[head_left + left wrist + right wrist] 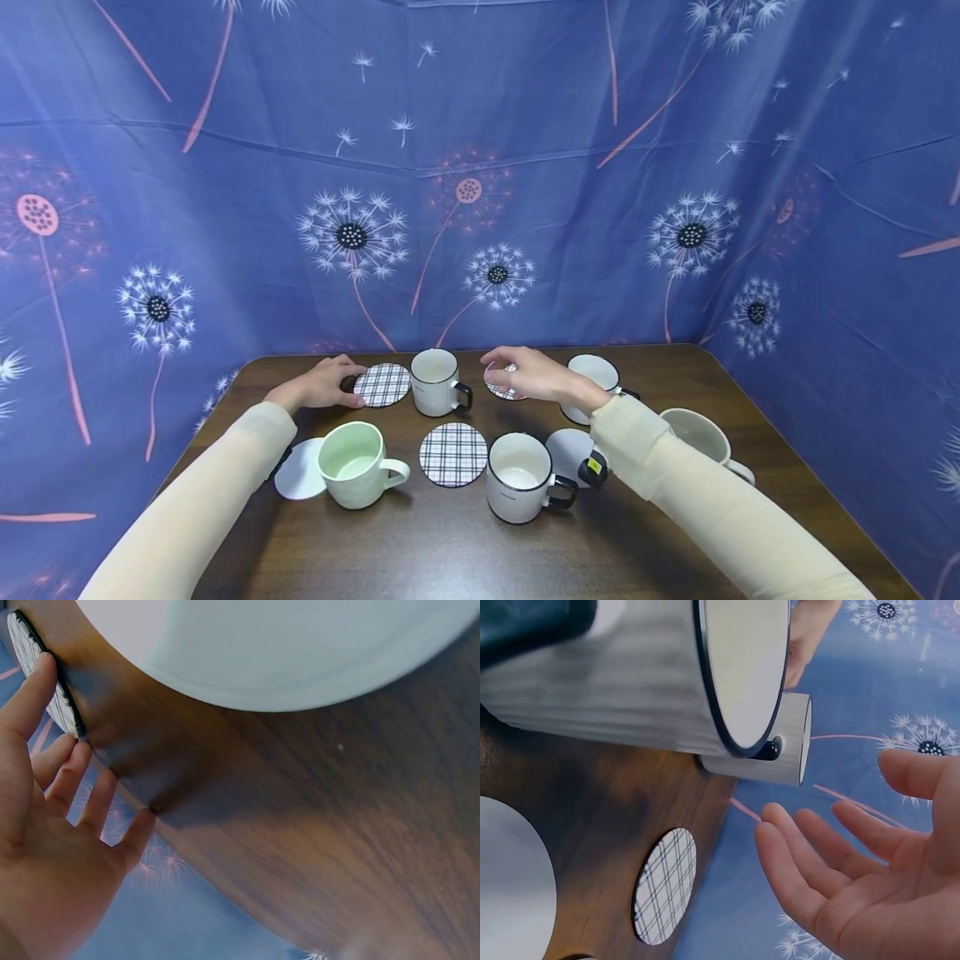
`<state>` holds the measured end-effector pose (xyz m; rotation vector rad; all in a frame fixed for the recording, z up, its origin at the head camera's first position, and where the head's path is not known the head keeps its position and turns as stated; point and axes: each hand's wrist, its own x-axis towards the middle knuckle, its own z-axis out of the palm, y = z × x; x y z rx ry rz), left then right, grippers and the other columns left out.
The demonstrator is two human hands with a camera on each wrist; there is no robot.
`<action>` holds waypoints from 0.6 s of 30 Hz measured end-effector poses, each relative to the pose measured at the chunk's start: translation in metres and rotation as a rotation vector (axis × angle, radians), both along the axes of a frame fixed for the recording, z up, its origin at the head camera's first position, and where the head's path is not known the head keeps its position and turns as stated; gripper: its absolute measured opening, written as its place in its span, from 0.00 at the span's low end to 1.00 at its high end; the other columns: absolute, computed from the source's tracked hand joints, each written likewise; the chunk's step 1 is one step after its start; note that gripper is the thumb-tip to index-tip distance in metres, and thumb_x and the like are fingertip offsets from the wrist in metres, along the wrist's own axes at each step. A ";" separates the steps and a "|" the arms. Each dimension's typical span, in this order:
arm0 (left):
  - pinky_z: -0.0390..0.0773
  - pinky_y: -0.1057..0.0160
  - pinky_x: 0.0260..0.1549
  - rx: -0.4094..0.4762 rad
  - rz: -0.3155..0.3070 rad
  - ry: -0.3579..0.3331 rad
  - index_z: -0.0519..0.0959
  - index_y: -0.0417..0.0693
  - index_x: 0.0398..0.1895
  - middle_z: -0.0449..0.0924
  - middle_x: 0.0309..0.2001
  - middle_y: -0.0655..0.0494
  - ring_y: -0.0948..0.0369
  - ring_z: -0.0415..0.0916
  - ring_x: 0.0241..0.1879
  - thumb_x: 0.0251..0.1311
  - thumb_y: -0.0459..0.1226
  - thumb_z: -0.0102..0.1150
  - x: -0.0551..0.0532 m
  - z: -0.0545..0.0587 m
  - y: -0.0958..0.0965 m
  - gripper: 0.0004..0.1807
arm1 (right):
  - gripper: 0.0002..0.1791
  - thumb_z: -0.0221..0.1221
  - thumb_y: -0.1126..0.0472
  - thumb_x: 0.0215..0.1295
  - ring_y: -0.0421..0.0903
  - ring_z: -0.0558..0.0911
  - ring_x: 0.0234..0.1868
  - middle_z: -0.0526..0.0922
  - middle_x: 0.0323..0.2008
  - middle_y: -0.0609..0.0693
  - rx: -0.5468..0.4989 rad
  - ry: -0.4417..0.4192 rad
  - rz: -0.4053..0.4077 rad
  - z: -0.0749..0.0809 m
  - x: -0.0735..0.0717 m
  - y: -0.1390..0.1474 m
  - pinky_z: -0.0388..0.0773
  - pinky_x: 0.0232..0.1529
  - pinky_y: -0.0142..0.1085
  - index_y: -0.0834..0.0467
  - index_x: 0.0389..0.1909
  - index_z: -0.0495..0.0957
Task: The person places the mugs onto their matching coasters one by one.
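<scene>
My left hand [324,386] reaches to the back left, thumb and fingertips at the rim of a round plaid coaster [384,385]. In the left wrist view its fingers [96,801] are spread, with the thumb against the coaster's edge. My right hand [534,374] hovers over another plaid coaster [666,887] near the table's back edge, fingers loosely bent and holding nothing. Between the hands stands a white mug [433,394] with a dark rim and black handle. A similar mug [516,500] is nearer me, beside a third plaid coaster [453,455].
A pale green mug [352,487] overlaps a plain white coaster [297,472] at the front left. Under my right forearm lies another plain coaster [566,450]. A third dark-rimmed mug [576,414] and a beige mug [693,429] stand to the right. A blue dandelion cloth [465,100] hangs behind the table.
</scene>
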<state>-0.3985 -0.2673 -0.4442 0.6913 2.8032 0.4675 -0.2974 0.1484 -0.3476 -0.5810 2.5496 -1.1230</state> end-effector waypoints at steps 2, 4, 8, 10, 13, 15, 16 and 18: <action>0.68 0.33 0.66 -0.011 -0.001 0.012 0.72 0.40 0.76 0.73 0.64 0.40 0.39 0.67 0.65 0.64 0.52 0.74 0.000 -0.001 0.001 0.43 | 0.26 0.56 0.53 0.81 0.54 0.86 0.50 0.84 0.57 0.55 0.013 -0.004 0.002 -0.001 -0.003 -0.002 0.87 0.46 0.44 0.60 0.72 0.74; 0.68 0.33 0.66 -0.017 -0.002 0.020 0.72 0.41 0.76 0.73 0.64 0.40 0.39 0.67 0.65 0.64 0.52 0.74 0.001 -0.002 0.000 0.43 | 0.26 0.57 0.53 0.80 0.53 0.86 0.46 0.85 0.54 0.54 0.025 -0.017 0.004 -0.001 -0.007 -0.004 0.86 0.44 0.44 0.61 0.71 0.74; 0.68 0.33 0.66 -0.020 -0.001 0.014 0.71 0.41 0.77 0.72 0.64 0.40 0.39 0.67 0.66 0.65 0.53 0.74 0.000 -0.002 -0.001 0.43 | 0.25 0.58 0.54 0.79 0.53 0.87 0.42 0.86 0.45 0.53 0.061 -0.058 0.015 0.000 -0.015 -0.010 0.86 0.43 0.44 0.63 0.69 0.76; 0.68 0.33 0.67 -0.016 0.004 0.007 0.70 0.41 0.77 0.72 0.65 0.40 0.39 0.67 0.67 0.65 0.52 0.73 0.000 -0.002 -0.002 0.43 | 0.24 0.59 0.54 0.79 0.53 0.88 0.41 0.87 0.42 0.53 0.073 -0.077 0.024 0.001 -0.019 -0.014 0.87 0.45 0.46 0.63 0.68 0.77; 0.67 0.33 0.67 -0.015 -0.006 0.022 0.70 0.39 0.77 0.72 0.65 0.38 0.38 0.67 0.66 0.65 0.51 0.73 0.001 -0.001 -0.003 0.43 | 0.23 0.58 0.54 0.79 0.55 0.88 0.42 0.86 0.42 0.53 0.087 -0.103 0.042 0.003 -0.023 -0.020 0.87 0.49 0.48 0.63 0.67 0.78; 0.68 0.33 0.66 -0.017 -0.014 0.034 0.70 0.38 0.77 0.72 0.64 0.37 0.37 0.67 0.66 0.65 0.51 0.74 0.001 -0.002 -0.003 0.43 | 0.22 0.58 0.55 0.80 0.58 0.88 0.45 0.86 0.44 0.55 0.094 -0.127 0.049 0.004 -0.026 -0.023 0.87 0.50 0.48 0.64 0.66 0.79; 0.68 0.33 0.66 -0.016 -0.016 0.037 0.70 0.38 0.77 0.72 0.64 0.37 0.37 0.67 0.65 0.65 0.51 0.74 0.001 -0.002 -0.003 0.43 | 0.22 0.58 0.55 0.80 0.58 0.88 0.45 0.86 0.46 0.54 0.098 -0.140 0.048 0.005 -0.027 -0.025 0.87 0.50 0.48 0.64 0.65 0.79; 0.68 0.32 0.66 -0.011 -0.023 0.038 0.71 0.38 0.76 0.72 0.64 0.36 0.37 0.67 0.65 0.66 0.50 0.73 0.001 -0.003 -0.003 0.42 | 0.21 0.57 0.55 0.80 0.59 0.88 0.46 0.86 0.48 0.59 0.111 -0.167 0.048 0.005 -0.029 -0.028 0.87 0.51 0.48 0.64 0.65 0.80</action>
